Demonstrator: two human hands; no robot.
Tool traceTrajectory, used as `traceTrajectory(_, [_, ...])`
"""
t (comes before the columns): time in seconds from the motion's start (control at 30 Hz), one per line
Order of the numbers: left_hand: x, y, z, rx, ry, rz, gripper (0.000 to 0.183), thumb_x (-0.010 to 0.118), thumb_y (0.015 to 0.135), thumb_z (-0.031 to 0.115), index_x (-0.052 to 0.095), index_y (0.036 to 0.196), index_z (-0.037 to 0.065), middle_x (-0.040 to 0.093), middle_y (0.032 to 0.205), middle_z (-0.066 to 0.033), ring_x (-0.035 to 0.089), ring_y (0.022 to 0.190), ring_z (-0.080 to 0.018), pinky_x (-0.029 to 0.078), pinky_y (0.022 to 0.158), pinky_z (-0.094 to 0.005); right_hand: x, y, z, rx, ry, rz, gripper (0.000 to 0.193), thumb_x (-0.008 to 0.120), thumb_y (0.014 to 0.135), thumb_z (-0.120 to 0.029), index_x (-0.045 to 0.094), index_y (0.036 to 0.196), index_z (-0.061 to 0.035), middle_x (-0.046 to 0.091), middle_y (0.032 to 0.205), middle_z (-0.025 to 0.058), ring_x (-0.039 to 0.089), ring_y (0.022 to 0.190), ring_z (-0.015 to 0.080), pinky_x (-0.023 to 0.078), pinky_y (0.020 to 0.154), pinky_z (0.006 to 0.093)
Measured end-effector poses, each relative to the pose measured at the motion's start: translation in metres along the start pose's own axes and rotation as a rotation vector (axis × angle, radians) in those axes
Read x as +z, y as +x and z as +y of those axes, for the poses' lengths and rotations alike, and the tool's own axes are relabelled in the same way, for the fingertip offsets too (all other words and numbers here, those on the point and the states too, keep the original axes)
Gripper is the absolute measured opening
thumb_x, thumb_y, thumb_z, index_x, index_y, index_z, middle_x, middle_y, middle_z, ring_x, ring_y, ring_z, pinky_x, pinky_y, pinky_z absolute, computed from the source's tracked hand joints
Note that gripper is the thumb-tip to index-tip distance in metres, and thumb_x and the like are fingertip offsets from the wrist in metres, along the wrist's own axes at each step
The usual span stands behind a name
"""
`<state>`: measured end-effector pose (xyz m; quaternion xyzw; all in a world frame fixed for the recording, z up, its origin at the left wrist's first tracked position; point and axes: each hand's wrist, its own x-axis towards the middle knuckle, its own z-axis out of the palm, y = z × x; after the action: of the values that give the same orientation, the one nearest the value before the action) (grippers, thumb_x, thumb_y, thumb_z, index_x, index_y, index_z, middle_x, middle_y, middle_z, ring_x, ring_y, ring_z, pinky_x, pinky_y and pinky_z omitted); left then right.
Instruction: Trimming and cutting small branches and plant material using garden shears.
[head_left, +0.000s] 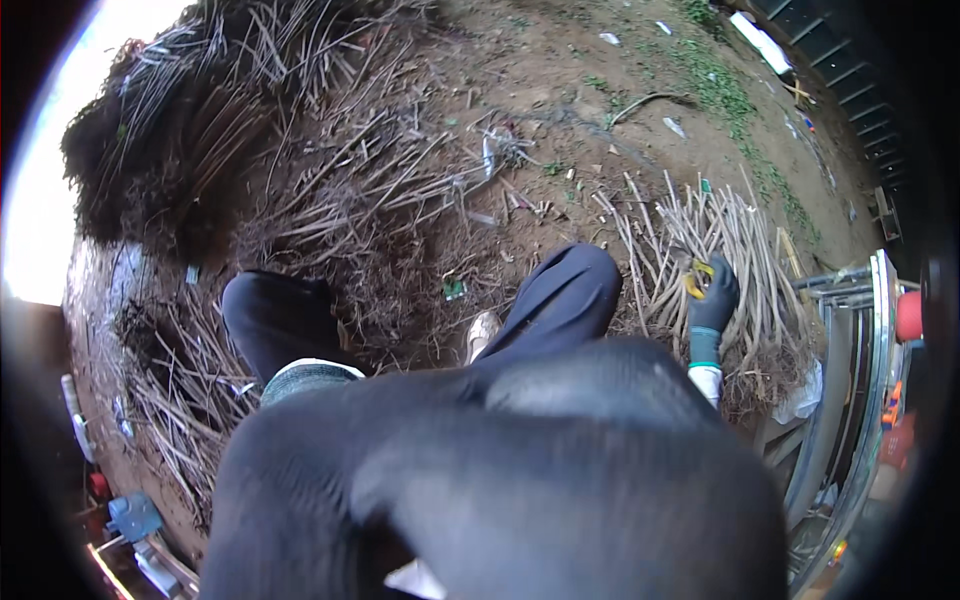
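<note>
Trimming, apparently, at the stick pile (738, 232) on the right, with yellow-handled cutters (692, 285) clasped in the right hand (718, 295), next calling for careful blade placement; cannot tell the mostly hidden left hand's (305, 380) grip.

Dark clothes, a grey glove and a pale shoe.
The upper garment (560, 480) is dark grey to black, blurred close to the lens, with a lighter sheen near its upper edge and faint ribbing toward the lower left; the trousers (565, 300) are plain, near-black with a bluish cast, softly creased at the knee. The right hand (714, 295) wears a dark grey glove (708, 342) with a teal band at its cuff, above a white sleeve end (706, 382). On the left, a grey-green piece of cloth (305, 380) has a white edge; the shoe (482, 334) is pale beige.
</note>
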<state>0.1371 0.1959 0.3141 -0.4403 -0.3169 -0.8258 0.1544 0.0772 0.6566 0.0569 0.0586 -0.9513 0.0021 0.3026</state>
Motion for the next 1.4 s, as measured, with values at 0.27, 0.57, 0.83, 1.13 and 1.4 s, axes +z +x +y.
traceTrajectory(0.27, [-0.02,-0.007,0.024,-0.017,-0.019,0.017,0.011,0.051,0.087,0.01,0.058,0.08,0.012,0.057,0.089,-0.0066,0.049,0.08,-0.018,0.044,0.075,-0.0311,0.013,0.027,-0.106,0.019,0.313,-0.071,0.06,0.072,0.057,0.0,0.052,0.113,-0.0028,0.055,0.115,0.0153,0.052,0.108,0.0339,0.04,0.094,0.041])
traceTrajectory(0.57, [-0.061,-0.014,0.066,0.025,0.012,0.091,0.016,0.051,0.086,0.007,0.062,0.081,0.018,0.057,0.091,-0.0018,0.046,0.08,-0.0142,0.042,0.073,-0.0269,0.03,0.032,-0.163,-0.05,0.356,-0.134,0.056,0.073,0.058,-0.002,0.051,0.11,-0.0026,0.055,0.116,0.0144,0.051,0.11,0.0334,0.038,0.095,0.0419])
traceTrajectory(0.83, [-0.318,-0.12,0.075,-0.377,1.089,0.5,0.024,0.046,0.087,0.012,0.06,0.104,0.002,0.061,0.099,-0.0073,0.057,0.087,-0.0166,0.046,0.08,-0.0285,0.062,0.025,-0.187,0.078,0.474,-0.129,0.051,0.07,0.065,-0.004,0.052,0.113,-0.0015,0.056,0.113,0.0152,0.054,0.105,0.0325,0.042,0.091,0.0401])
traceTrajectory(1.13, [-0.504,-0.403,-0.138,-1.376,1.591,0.909,0.109,0.08,0.058,0.054,0.017,0.144,0.035,0.002,0.153,-0.0133,0.004,0.136,-0.0494,0.02,0.103,-0.0636,0.072,0.042,-0.221,0.165,0.391,-0.13,0.043,0.065,0.073,-0.001,0.051,0.114,-0.0007,0.056,0.11,0.0147,0.055,0.099,0.0305,0.044,0.086,0.0386])
traceTrajectory(1.4, [-0.471,-0.481,-0.22,-1.201,1.408,0.213,0.037,0.057,0.081,0.028,0.059,0.116,0.018,0.043,0.137,-0.0095,0.033,0.131,-0.0316,0.02,0.103,-0.0615,0.074,0.056,-0.233,0.235,0.347,-0.236,0.043,0.059,0.074,0.003,0.051,0.116,0.0015,0.055,0.109,0.0151,0.054,0.102,0.0299,0.043,0.09,0.0376])
